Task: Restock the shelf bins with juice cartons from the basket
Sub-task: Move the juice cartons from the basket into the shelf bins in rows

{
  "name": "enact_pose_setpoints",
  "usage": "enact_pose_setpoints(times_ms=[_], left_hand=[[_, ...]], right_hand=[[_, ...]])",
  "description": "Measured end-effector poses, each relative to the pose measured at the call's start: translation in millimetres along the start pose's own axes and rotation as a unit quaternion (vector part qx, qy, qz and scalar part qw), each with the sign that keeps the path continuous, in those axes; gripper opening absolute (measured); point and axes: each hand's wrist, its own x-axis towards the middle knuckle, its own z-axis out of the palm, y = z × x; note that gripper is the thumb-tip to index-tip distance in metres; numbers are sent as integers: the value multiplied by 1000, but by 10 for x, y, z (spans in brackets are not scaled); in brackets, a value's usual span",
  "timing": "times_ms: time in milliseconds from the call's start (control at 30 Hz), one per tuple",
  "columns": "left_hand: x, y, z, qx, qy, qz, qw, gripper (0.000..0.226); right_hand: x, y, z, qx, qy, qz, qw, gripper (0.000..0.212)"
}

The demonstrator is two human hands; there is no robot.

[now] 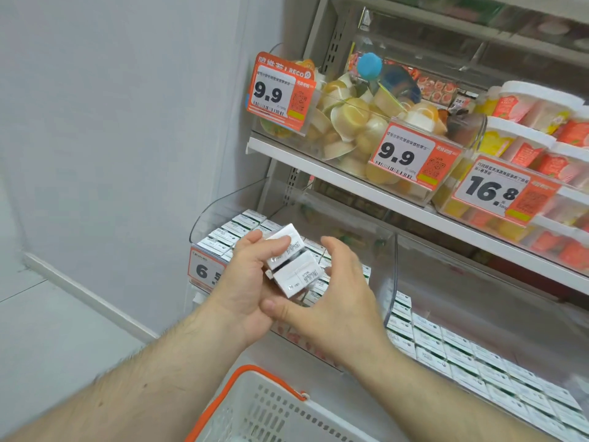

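1. Clear shelf bins [390,275] are sitting on the lower shelf, the left one already filling with rows of small white cartons, too many to count.
2. Three orange price tags are hanging on the shelf above: two reading 9.9 [411,156], one reading 16.8 [497,191]; jelly cups [347,122] are piling in the bin behind them.
3. The left hand [245,282] is gripping two juice cartons [291,260], stacked, just in front of the left bin.
4. The right hand [331,298] is hovering beside them, fingers spread and relaxed, thumb touching the left hand.
5. One white basket [274,413] with an orange handle is waiting below the arms.
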Motion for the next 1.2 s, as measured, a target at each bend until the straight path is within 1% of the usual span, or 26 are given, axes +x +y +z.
enact_pose_setpoints(times_ms=[100, 167, 200, 233, 300, 333, 367, 433, 467, 533, 600, 633, 733, 800, 867, 967, 1033, 1100, 1133, 1200], left_hand=[[7, 0, 33, -6, 25, 30, 999, 52], [9, -9, 46, -15, 45, 37, 998, 46], [25, -11, 33, -15, 52, 37, 998, 48], [36, -4, 22, -6, 55, 39, 998, 54], [57, 50, -19, 13, 51, 39, 998, 76], [63, 88, -42, 15, 53, 38, 998, 83], [75, 124, -71, 17, 55, 39, 998, 83], [90, 189, -120, 21, 58, 43, 997, 70], [87, 213, -139, 25, 58, 44, 997, 66], [91, 257, -172, 41, 52, 48, 997, 70], [92, 329, -203, 89, 64, 71, 991, 78], [99, 375, -231, 118, 76, 94, 986, 76], [142, 515, -335, 195, 127, 179, 956, 53], [198, 563, -417, 229, 158, 230, 932, 52], [268, 562, -491, 256, 182, 265, 912, 55], [392, 498, -578, 294, 186, 283, 894, 49], [488, 435, -632, 329, 190, 277, 882, 52], [567, 364, -675, 350, 189, 274, 876, 58], [600, 335, -694, 350, 190, 273, 876, 60], [654, 290, -715, 343, 199, 279, 875, 59]], right_hand=[[52, -5, 147, 96, 18, 53, 994, 104], [89, -8, 215, 132, 36, 62, 989, 83], [102, -8, 235, 140, 42, 55, 988, 75], [111, -13, 238, 141, 44, 43, 988, 66], [135, -17, 197, 132, 34, 21, 990, 54], [157, -9, 159, 134, 20, 13, 991, 54], [186, 5, 113, 139, 3, 6, 990, 58], [236, 25, 16, 146, -33, -6, 989, 65], [251, 23, -25, 152, -46, -8, 987, 64], [275, 18, -82, 159, -49, -11, 986, 60], [321, -18, -132, 140, -28, -22, 989, 62], [374, -29, -150, 114, -12, -34, 993, 62], [706, -1, -150, -36, 11, -100, 994, 65], [1035, 71, -71, -136, 0, -122, 983, 64], [1374, 158, 60, -200, -15, -112, 973, 57], [1843, 258, 291, -217, -15, -88, 972, 41], [2130, 270, 458, -207, -23, -46, 977, 38], [2426, 297, 628, -192, -52, -2, 980, 41], [2558, 314, 718, -182, -69, 20, 981, 38], [2798, 381, 899, -150, -92, 43, 983, 28]])
